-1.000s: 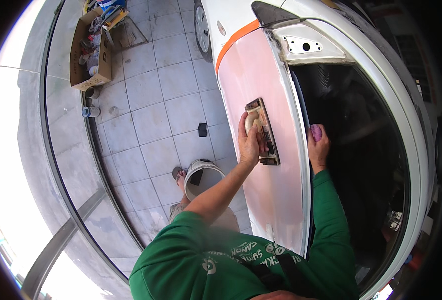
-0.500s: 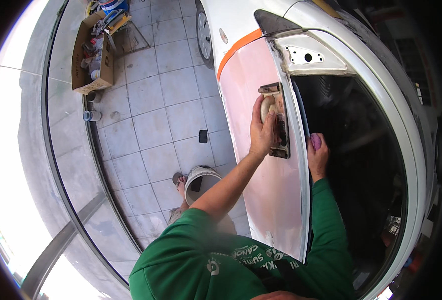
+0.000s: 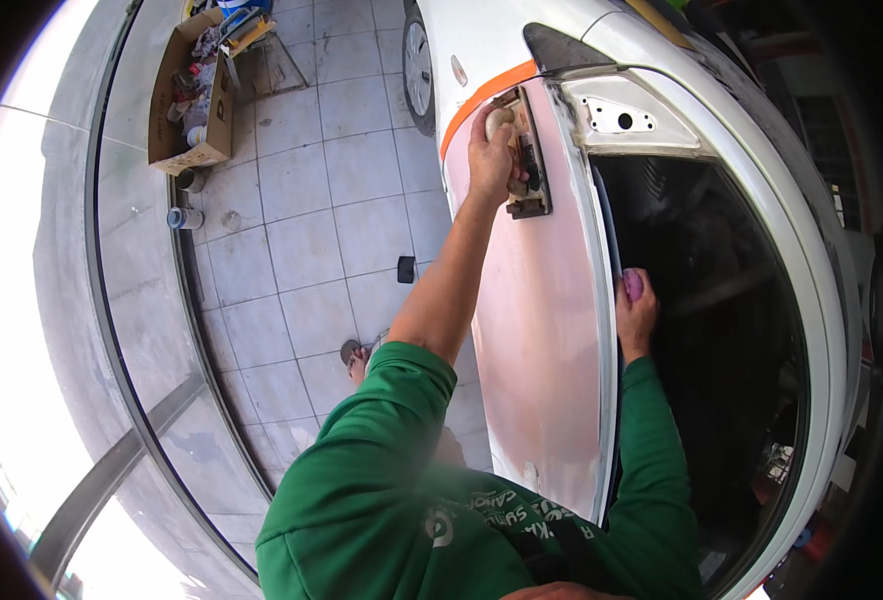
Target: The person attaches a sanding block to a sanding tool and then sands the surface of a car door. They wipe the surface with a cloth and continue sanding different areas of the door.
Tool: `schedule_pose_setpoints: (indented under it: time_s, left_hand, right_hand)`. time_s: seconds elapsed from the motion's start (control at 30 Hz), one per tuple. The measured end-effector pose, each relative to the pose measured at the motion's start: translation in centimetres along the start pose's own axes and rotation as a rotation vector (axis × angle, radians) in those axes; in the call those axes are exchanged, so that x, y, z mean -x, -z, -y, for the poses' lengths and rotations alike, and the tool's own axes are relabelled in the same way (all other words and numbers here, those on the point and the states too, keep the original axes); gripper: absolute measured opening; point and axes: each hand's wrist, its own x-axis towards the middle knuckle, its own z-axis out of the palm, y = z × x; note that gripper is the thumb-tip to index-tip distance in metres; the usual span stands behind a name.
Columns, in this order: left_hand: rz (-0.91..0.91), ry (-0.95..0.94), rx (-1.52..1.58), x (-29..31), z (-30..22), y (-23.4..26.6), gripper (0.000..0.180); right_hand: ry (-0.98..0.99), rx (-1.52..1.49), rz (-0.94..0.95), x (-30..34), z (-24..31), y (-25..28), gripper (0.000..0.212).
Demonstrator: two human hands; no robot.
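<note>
My left hand (image 3: pixel 491 160) is wrapped round the knob of a long hand sanding block (image 3: pixel 537 165). The block lies against the upper far part of a car door panel (image 3: pixel 542 330), whose surface is dull pinkish primer. Orange masking tape (image 3: pixel 484 98) runs along the panel's far edge, close to the block's far end. At the window opening, my right hand (image 3: pixel 638 325) grips a purple sponge-like pad (image 3: pixel 633 284) beside the door's upper edge. The fingertips of that hand are partly hidden.
The white car body (image 3: pixel 502 35) continues beyond the door, with a wheel (image 3: pixel 418 70) beside the tiled floor (image 3: pixel 302 220). A cardboard box (image 3: pixel 207 135) of mixed items stands at the far left, near a jar (image 3: pixel 185 218). A small black piece (image 3: pixel 406 269) lies on the tiles.
My left hand has slid the sanding block away from me and slightly left, toward the orange tape. The right hand stays at the window edge. My left arm now covers most of the bucket.
</note>
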Motion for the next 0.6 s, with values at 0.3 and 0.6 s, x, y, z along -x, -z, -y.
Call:
schedule_pose_setpoints:
  time_s: [0.3, 0.6]
  left_hand:
    - [-0.038, -0.010, -0.013, -0.7, -0.8, -2.3, 0.054]
    - [-0.111, 0.042, 0.041, -1.2, -1.5, -2.3, 0.054]
  right_hand:
    - [0.018, 0.008, -0.015, 0.3, -1.1, -0.3, 0.024]
    - [-0.005, 0.004, 0.005, -0.1, -0.6, -0.2, 0.026]
